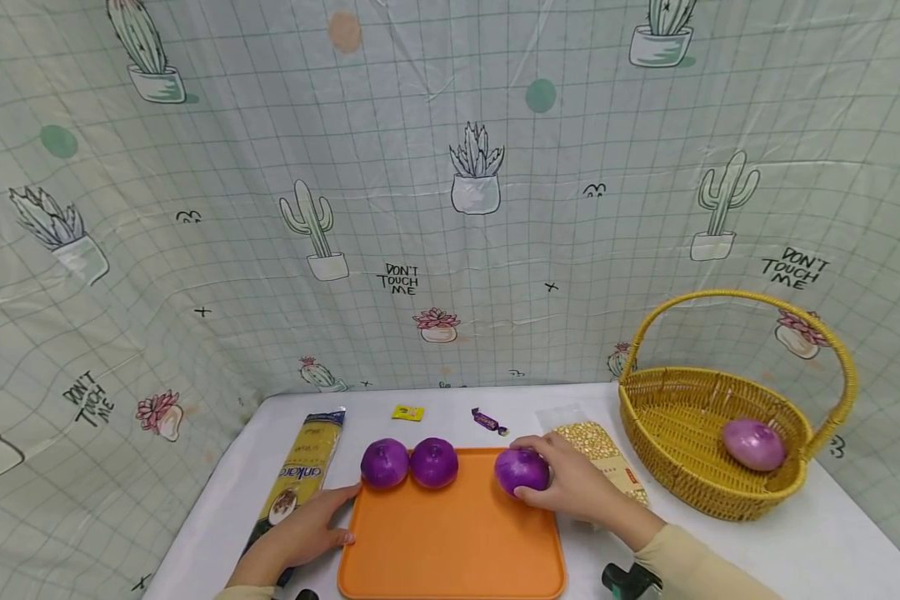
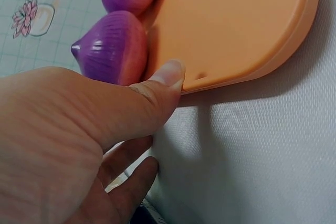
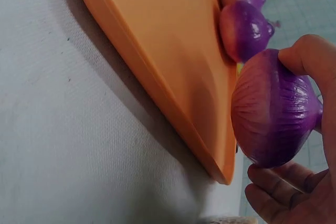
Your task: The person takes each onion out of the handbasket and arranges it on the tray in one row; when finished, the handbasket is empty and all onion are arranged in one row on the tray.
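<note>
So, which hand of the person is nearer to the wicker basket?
Right. The right hand, holding a purple onion, is left of the wicker basket; the left hand is farther left, touching the left edge of the orange tray.

In the head view, the left hand (image 1: 307, 529) is resting at seven o'clock, its bare wrist (image 1: 258, 570) slanting and pointing towards two. The left index finger (image 1: 339, 495) is extending towards two o'clock and the left thumb (image 1: 341, 537) is pointing towards three, with a gap separating them. In the left wrist view, other fingers are bending lightly at the thumb's six o'clock. The right hand (image 1: 573, 485) is sitting at five o'clock, its sleeved forearm (image 1: 690, 558) slanting between four and five and pointing towards ten. Its thumb and fingers are curving into a grip.
</note>
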Motion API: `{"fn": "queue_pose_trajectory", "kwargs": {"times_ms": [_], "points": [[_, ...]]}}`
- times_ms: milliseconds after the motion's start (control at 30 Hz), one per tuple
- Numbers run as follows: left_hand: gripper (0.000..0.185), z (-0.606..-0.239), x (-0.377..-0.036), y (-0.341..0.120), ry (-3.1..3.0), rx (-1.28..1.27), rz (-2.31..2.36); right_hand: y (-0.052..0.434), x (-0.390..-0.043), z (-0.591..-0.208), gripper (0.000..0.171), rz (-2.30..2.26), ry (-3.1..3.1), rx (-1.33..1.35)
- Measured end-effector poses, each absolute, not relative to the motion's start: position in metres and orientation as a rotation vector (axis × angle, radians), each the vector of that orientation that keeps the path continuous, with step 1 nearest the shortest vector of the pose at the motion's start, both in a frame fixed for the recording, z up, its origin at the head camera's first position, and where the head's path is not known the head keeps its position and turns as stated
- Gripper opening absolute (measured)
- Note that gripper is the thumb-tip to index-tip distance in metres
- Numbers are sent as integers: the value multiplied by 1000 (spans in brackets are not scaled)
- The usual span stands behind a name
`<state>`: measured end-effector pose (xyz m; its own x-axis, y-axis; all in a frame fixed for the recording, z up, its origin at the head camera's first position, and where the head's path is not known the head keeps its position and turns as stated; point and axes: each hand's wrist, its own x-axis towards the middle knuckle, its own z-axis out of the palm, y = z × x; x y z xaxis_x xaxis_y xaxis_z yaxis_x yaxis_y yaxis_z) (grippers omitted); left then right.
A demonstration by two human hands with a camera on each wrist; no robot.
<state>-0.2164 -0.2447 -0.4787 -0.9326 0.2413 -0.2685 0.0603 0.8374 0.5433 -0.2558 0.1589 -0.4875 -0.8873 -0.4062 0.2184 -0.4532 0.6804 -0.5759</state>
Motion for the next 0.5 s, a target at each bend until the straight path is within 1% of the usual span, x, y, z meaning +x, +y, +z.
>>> {"fn": "queue_pose_trajectory", "kwargs": {"times_ms": [500], "points": [[68, -480, -217, -246, 2692, 236, 785, 137, -270, -496, 59, 936, -2860, 696]]}}
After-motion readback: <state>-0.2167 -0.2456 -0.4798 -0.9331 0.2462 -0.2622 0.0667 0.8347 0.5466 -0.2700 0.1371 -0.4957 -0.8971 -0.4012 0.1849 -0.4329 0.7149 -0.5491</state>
